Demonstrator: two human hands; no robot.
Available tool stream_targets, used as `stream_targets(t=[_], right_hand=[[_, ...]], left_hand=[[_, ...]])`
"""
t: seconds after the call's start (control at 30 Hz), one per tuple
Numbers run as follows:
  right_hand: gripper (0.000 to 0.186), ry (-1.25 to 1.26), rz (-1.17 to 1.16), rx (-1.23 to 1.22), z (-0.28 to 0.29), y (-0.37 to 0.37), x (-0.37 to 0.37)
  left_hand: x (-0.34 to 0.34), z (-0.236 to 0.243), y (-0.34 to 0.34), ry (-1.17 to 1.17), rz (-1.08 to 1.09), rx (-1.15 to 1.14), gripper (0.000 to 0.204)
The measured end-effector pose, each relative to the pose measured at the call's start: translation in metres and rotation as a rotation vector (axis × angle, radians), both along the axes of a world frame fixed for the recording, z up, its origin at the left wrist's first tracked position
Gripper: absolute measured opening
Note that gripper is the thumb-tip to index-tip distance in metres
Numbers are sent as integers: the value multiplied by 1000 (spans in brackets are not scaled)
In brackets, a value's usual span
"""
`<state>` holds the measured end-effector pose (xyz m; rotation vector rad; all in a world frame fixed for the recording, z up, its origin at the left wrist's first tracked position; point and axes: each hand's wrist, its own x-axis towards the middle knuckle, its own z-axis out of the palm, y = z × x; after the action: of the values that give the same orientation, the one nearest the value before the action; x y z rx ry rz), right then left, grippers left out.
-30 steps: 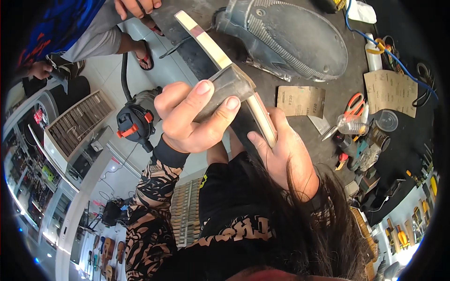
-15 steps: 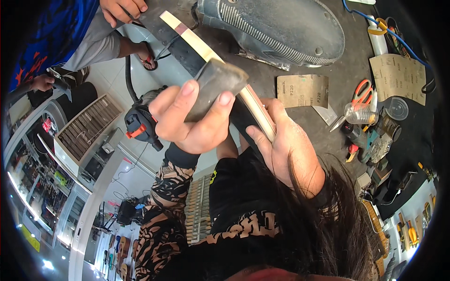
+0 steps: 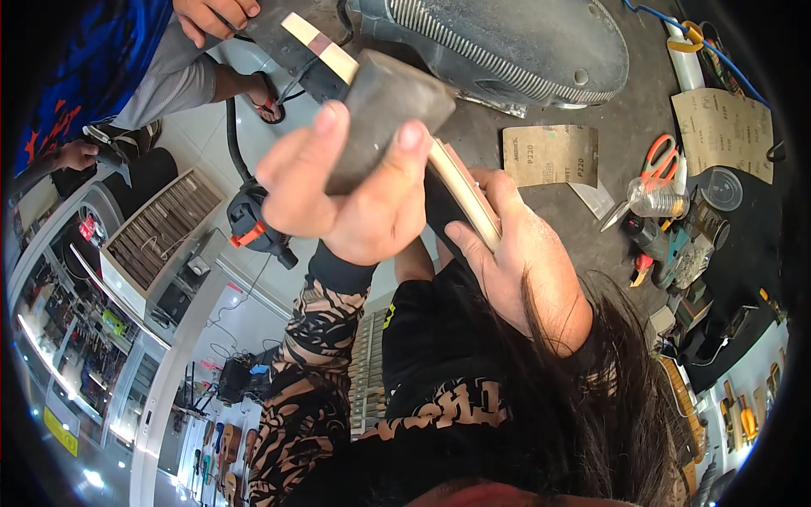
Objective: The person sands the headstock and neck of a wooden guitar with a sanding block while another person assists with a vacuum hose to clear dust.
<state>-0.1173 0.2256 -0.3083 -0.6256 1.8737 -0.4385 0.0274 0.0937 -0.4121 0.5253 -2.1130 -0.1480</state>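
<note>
My left hand is closed around a grey sanding block, which presses on a long dark wooden piece with a pale edge strip. My right hand grips that piece from the side, just below the block. The piece runs up and to the left, where another person's hand holds its far end. My dark hair hides the lower end of the piece.
A big grey ribbed shell lies on the grey workbench. Sandpaper sheets, orange-handled scissors, a clear bottle and small tools sit to the right. A black and orange power tool lies on the floor at left.
My left hand has slid the sanding block up along the piece, toward the other person's end. My right hand keeps its grip on the piece.
</note>
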Motion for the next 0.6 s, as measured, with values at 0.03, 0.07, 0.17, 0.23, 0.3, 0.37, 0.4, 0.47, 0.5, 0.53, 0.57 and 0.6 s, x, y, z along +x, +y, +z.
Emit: stream_targets(t=[0.03,0.07,0.17,0.23,0.3,0.37,0.4,0.47,0.5,0.53,0.57,0.6], right_hand=[[52,2,-2,3,0,2,0],[50,42,22,-33,-2,5,1],[48,74,49,-79,-3,5,3],[48,76,50,-67,-3,5,3],[49,66,36,-102,-2,6,3],[50,46,25,-55,1,3,0],[51,20,15,-15,1,1,0],[53,15,14,0,0,1,2],[55,24,6,17,1,1,2],[55,25,5,9,4,1,1],[59,40,-1,-49,8,3,0],[63,58,-9,-102,8,7,-1]], left_hand=[[-6,2,-4,13,7,-21,27],[-5,3,0,39,89,63,26],[14,-7,15,90,187,181,26],[13,-13,26,93,89,155,28],[11,-14,30,46,57,144,29],[-1,-2,8,3,55,64,28],[-6,9,4,-5,86,90,28],[-3,10,3,150,131,228,26],[6,13,8,186,133,287,28],[15,15,13,223,135,343,31],[24,18,18,262,137,397,33],[26,18,36,436,70,628,41]])
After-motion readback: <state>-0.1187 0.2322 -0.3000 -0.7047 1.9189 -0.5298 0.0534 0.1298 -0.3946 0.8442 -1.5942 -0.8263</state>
